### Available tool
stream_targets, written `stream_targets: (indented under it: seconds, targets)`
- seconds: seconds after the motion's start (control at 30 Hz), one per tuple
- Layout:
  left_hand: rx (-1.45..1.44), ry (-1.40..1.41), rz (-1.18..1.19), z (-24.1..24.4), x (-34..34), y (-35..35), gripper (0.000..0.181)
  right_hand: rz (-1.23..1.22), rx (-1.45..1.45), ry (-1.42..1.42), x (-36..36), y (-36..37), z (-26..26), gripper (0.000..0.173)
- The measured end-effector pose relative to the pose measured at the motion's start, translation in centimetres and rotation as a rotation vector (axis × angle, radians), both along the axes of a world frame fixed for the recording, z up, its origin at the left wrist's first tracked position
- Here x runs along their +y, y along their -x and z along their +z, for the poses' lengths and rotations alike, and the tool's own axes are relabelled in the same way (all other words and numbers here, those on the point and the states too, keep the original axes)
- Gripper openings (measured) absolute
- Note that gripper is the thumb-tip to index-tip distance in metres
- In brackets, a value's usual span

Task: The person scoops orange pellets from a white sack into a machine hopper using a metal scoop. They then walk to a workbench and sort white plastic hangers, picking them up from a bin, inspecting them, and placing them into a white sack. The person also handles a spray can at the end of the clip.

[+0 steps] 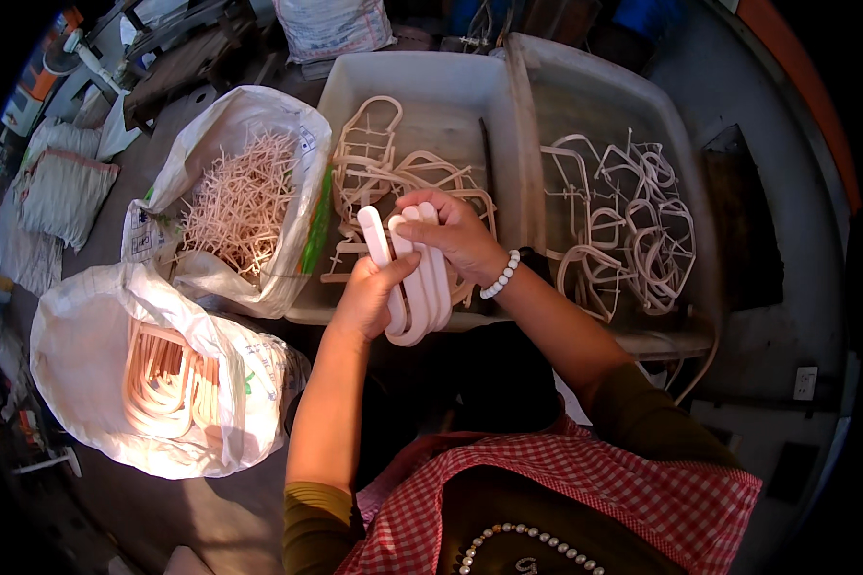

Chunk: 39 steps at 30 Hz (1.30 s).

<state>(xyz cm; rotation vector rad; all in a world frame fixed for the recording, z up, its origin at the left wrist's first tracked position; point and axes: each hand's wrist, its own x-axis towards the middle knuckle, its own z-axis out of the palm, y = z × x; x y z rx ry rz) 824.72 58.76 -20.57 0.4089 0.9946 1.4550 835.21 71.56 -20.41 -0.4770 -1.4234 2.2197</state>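
Note:
Several pale pink U-shaped plastic parts [424,287] are stacked in a fan between my hands, above the near edge of the left tub. My left hand [374,291] grips the stack from the left, its thumb across the front. The upper ends are in my right hand [457,233], with its thumb lying over them; the fingers behind are partly hidden. One part, at the left [374,233], leans away from the others at its top. Behind my hands, moulded plastic pieces with runners [374,165] lie in the left plastic tub [431,75].
More moulded pieces [640,237] lie in the right tub [604,79]. At left, a woven sack [306,122] holds thin runner scraps [241,205]. Nearer me, another woven sack [72,359] contains stacked U-shaped parts [158,388]. A filled sack [334,29] stands behind the tubs.

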Motion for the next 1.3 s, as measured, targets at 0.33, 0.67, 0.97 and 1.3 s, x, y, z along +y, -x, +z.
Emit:
stream_targets:
  seconds: [0.33, 0.67, 0.97, 1.3]
  targets:
    - [0.590, -0.002, -0.011, -1.1, 0.9, -2.4, 0.026, -0.214, 0.165, 0.191, -0.3, 0.6, 0.1, 0.023]
    - [1.057, 0.167, 0.012, 0.9, -0.5, -1.3, 0.031, -0.098, 0.090, -0.177, -0.2, 0.8, 0.4, 0.024]
    - [0.946, 0.172, 0.056, -0.6, -0.9, -1.3, 0.036, -0.427, -0.042, -0.154, 1.7, 0.1, -1.4, 0.026]
    - [1.083, 0.177, 0.253, 0.8, -1.9, 1.1, 0.037, -0.118, -1.319, -1.160, 0.2, -17.4, -12.5, 0.034]
